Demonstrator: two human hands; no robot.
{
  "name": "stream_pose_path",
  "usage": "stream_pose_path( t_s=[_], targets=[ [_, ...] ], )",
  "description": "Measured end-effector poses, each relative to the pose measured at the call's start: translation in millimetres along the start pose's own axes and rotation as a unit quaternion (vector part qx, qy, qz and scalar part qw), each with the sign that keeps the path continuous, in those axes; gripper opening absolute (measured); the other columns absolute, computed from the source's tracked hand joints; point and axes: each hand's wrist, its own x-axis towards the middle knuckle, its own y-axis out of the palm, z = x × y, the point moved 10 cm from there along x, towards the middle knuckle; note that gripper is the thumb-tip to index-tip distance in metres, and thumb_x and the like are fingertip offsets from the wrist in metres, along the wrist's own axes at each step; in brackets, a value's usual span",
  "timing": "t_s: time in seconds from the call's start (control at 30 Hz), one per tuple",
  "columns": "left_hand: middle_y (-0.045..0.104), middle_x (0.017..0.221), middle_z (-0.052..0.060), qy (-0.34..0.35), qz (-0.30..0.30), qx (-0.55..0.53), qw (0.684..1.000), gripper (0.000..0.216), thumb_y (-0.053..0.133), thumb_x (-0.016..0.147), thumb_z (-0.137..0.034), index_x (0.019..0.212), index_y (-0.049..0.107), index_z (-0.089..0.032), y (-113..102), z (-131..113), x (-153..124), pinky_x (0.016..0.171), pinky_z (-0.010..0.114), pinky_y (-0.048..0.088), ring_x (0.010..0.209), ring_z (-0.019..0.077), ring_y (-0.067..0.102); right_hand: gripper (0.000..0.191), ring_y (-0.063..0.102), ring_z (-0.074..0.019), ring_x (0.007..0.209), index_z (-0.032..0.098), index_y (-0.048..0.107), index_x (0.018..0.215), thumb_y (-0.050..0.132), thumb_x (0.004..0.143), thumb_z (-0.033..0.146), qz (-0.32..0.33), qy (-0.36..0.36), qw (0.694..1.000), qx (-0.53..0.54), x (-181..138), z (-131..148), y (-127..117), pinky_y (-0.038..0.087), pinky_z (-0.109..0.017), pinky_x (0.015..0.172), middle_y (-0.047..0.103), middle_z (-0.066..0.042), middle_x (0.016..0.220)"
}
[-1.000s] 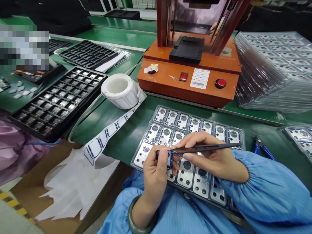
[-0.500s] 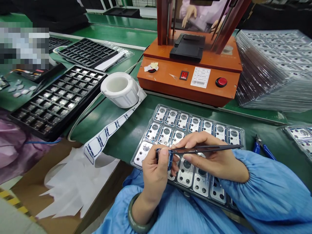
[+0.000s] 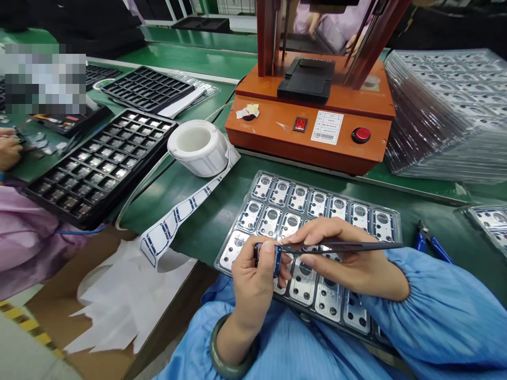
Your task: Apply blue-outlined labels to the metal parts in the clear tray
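Between the thumb and fingers of my left hand [image 3: 255, 279] is a small plate with a blue border [image 3: 278, 259], partly hidden by the thumb. Black tweezers [image 3: 348, 247] lie in the grip of my right hand [image 3: 344, 264], their tips at the plate's upper edge. Both hands are over a clear plastic tray [image 3: 397, 224] filled with rows of silver plates [image 3: 301, 282], each with a round window and dark dots. My hands cover part of the middle rows.
An orange press machine [image 3: 269, 126] stands behind the tray. To its right rises a stack of clear trays [image 3: 443, 132]. Blue-handled cutters [image 3: 422, 240] lie at right. At left are a label roll [image 3: 198, 150], a black parts tray [image 3: 99, 163], a box of paper scraps [image 3: 158, 316] and a co-worker's hand [image 3: 10, 150].
The view has shifted slightly, so everything sits a little lower and to the right. The tweezers have tilted slightly in my right hand. A co-worker's hand now shows at far left.
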Motion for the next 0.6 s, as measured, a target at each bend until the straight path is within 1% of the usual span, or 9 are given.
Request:
stream_pose_path(
  t_s=[0.1, 0.17, 0.27, 0.37, 0.47, 0.6],
  targets=[
    [0.059, 0.051, -0.005, -0.001, 0.003, 0.0, 1.0, 0.025, 0.054, 0.09, -0.04, 0.075, 0.057, -0.021, 0, 0, 0, 0.036, 0.02, 0.045, 0.039, 0.0097, 0.054, 0.022, 0.068, -0.0202, 0.091, 0.024, 0.058, 0.097, 0.067, 0.083, 0.01, 0.0, 0.0, 1.0, 0.008, -1, 0, -1, 0.057, -0.034, 0.078, 0.07, -0.005, 0.098],
    [0.061, 0.053, -0.005, 0.001, 0.007, -0.003, 1.0, 0.025, 0.053, 0.091, -0.039, 0.075, 0.057, -0.02, 1, -1, -1, 0.036, 0.019, 0.045, 0.038, 0.0093, 0.054, 0.023, 0.068, -0.0197, 0.093, 0.023, 0.058, 0.099, 0.068, 0.083, 0.01, -0.004, 0.007, 0.999, 0.039, -1, -2, -2, 0.056, -0.034, 0.081, 0.069, -0.004, 0.099],
    [0.063, 0.055, -0.004, 0.001, 0.007, -0.005, 1.0, 0.026, 0.053, 0.091, -0.038, 0.074, 0.055, -0.02, 2, -1, -3, 0.035, 0.018, 0.044, 0.038, 0.0086, 0.054, 0.02, 0.068, -0.02, 0.095, 0.023, 0.058, 0.098, 0.068, 0.084, 0.013, -0.014, 0.05, 0.993, 0.105, -1, -11, -2, 0.057, -0.035, 0.083, 0.068, -0.004, 0.098],
    [0.065, 0.057, -0.002, -0.007, 0.003, 0.008, 1.0, 0.026, 0.055, 0.09, -0.039, 0.073, 0.055, -0.019, 2, -1, -4, 0.034, 0.017, 0.043, 0.037, 0.0082, 0.054, 0.016, 0.069, -0.0192, 0.092, 0.022, 0.059, 0.094, 0.069, 0.083, 0.015, -0.034, 0.095, 0.984, 0.146, 0, -21, -3, 0.057, -0.033, 0.081, 0.069, -0.003, 0.093],
    [0.065, 0.055, -0.001, -0.014, -0.002, 0.022, 1.0, 0.027, 0.057, 0.088, -0.04, 0.071, 0.055, -0.018, 2, -2, -4, 0.033, 0.017, 0.043, 0.036, 0.0081, 0.053, 0.015, 0.07, -0.0173, 0.087, 0.02, 0.06, 0.091, 0.071, 0.082, 0.016, -0.046, 0.124, 0.972, 0.192, 1, -29, -2, 0.057, -0.03, 0.079, 0.07, -0.002, 0.09],
    [0.063, 0.051, -0.002, -0.022, 0.0, 0.034, 0.999, 0.028, 0.058, 0.087, -0.043, 0.071, 0.055, -0.019, 3, -2, -4, 0.033, 0.017, 0.042, 0.036, 0.009, 0.053, 0.016, 0.07, -0.0171, 0.085, 0.019, 0.059, 0.091, 0.072, 0.082, 0.021, -0.028, 0.175, 0.944, 0.278, -2, -45, 8, 0.058, -0.031, 0.079, 0.071, -0.003, 0.091]
  ],
)
